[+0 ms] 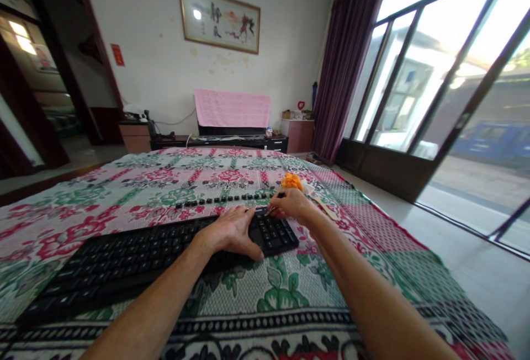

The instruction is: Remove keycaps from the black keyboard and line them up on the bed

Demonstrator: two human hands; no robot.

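A black keyboard (136, 258) lies across a flowered cloth on a table. My left hand (232, 231) rests flat on its right part, fingers spread over the keys and thumb at the front edge. My right hand (291, 204) is closed in a pinch at the keyboard's far right corner, holding a thin tool whose tip touches the keys. A row of loose black keycaps (223, 200) lies on the cloth just behind the keyboard. An orange thing (292, 181) sits right behind my right hand.
The table (364, 238) wears a red, green and white flowered cloth. A pale stick-like object (323, 205) lies right of my right hand. Beyond stand a low cabinet (232, 140) with a pink cover, a purple curtain and large glass doors (447, 100).
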